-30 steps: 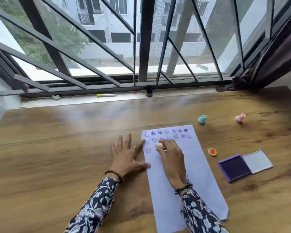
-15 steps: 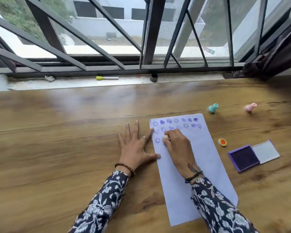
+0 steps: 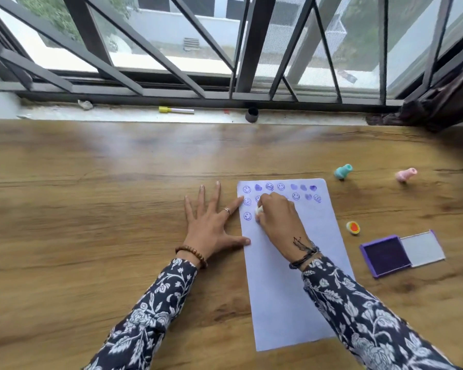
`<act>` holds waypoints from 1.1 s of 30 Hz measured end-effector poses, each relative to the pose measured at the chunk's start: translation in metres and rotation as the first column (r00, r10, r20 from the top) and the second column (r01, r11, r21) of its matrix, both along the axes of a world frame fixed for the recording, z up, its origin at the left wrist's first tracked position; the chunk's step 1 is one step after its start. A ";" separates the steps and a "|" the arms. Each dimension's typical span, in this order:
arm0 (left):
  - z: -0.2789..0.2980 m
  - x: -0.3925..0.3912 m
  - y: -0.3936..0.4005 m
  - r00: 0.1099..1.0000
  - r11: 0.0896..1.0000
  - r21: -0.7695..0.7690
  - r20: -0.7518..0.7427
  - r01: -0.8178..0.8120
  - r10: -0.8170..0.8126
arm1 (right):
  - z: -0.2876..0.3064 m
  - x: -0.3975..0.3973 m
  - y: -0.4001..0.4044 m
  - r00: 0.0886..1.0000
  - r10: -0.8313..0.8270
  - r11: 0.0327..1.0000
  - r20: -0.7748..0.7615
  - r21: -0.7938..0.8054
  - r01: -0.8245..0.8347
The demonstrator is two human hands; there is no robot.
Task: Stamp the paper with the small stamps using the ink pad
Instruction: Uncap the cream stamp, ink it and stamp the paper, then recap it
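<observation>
A long white paper (image 3: 286, 276) lies on the wooden table, with several purple smiley and heart prints along its far end. My right hand (image 3: 280, 222) is closed around a small white stamp (image 3: 258, 210) and presses it onto the paper, just right of the lowest smiley print. My left hand (image 3: 211, 222) lies flat with fingers spread on the table, thumb and forefinger touching the paper's left edge. The purple ink pad (image 3: 385, 256) sits open to the right, its lid (image 3: 422, 248) folded out. A teal stamp (image 3: 343, 172) and a pink stamp (image 3: 406, 174) stand beyond the paper.
A small yellow and orange cap (image 3: 353, 227) lies between paper and ink pad. On the window sill are a yellow-capped marker (image 3: 175, 110) and a dark round cap (image 3: 252, 115). Metal window bars (image 3: 254, 44) and a dark curtain (image 3: 444, 102) close off the far side.
The view has tilted down and nearer. My right hand stays pressing the stamp on the same spot of the paper; my left hand stays flat beside it.
</observation>
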State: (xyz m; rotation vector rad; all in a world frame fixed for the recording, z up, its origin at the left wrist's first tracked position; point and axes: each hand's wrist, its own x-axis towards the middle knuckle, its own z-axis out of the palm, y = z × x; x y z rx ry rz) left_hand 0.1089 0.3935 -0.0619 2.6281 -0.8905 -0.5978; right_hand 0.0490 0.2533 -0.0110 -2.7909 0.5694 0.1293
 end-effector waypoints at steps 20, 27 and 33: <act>0.045 -0.073 -0.130 0.987 0.926 -0.347 0.106 0.150 -0.120 | 0.035 -0.160 -0.155 0.417 -0.863 -0.310 -0.285 0.951 0.008; 0.044 -0.107 -0.215 0.968 0.941 -0.230 0.023 0.247 -0.248 | 0.022 -0.195 -0.186 0.472 -0.836 -0.314 -0.279 0.949 0.005; 0.051 -0.116 -0.224 0.985 0.922 -0.383 -0.126 0.061 -0.118 | 0.017 -0.207 -0.197 0.543 -0.825 -0.191 -0.159 0.982 -0.003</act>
